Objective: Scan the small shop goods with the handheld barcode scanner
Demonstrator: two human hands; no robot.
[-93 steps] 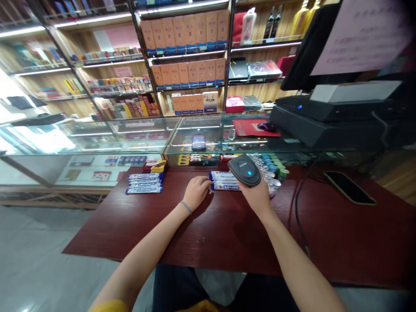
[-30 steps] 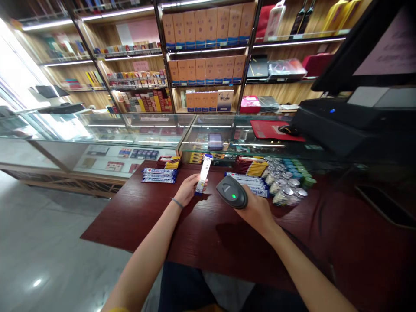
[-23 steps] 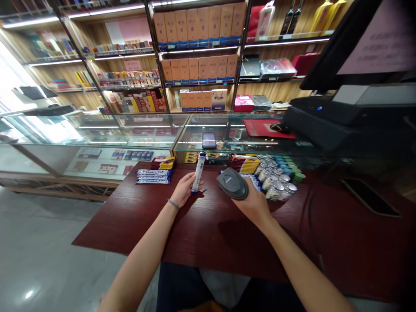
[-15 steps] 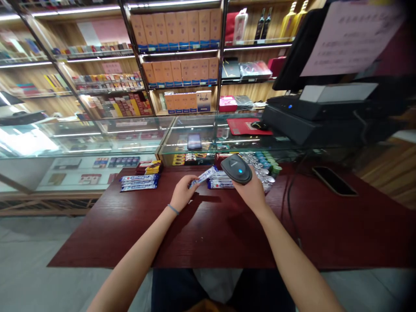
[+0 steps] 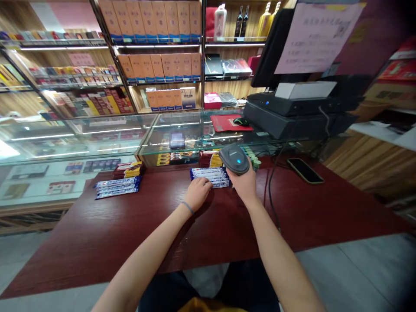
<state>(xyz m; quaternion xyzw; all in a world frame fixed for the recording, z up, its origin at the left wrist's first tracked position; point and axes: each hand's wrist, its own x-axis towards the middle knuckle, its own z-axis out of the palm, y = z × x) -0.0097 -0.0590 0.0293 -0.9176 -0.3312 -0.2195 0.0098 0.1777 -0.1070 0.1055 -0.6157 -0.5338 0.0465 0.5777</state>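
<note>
My right hand (image 5: pixel 243 184) is wrapped round a dark grey barcode scanner (image 5: pixel 234 158) with a lit blue light, held above the table. My left hand (image 5: pixel 199 193), a grey band at its wrist, has its fingers curled onto the near left part of a row of blue-and-white wrapped bars (image 5: pixel 210 174). A bar at the near side of this row is in its fingers, partly hidden by them. Another stack of the same wrapped bars (image 5: pixel 117 186) lies further left on the table.
Red-and-yellow packs (image 5: pixel 128 169) lie behind the left stack, with more such packs (image 5: pixel 210 158) behind the right row. Cans (image 5: pixel 255 162) stand partly hidden behind the scanner. A cable (image 5: pixel 271 197) crosses the dark red table (image 5: pixel 146 234); a phone (image 5: pixel 305 170) lies right. A glass counter (image 5: pixel 191 130) borders the back.
My left hand has lowered the tilted wrapped bar to the right-hand row. The scanner stays in my right hand. The view has turned to the right.
</note>
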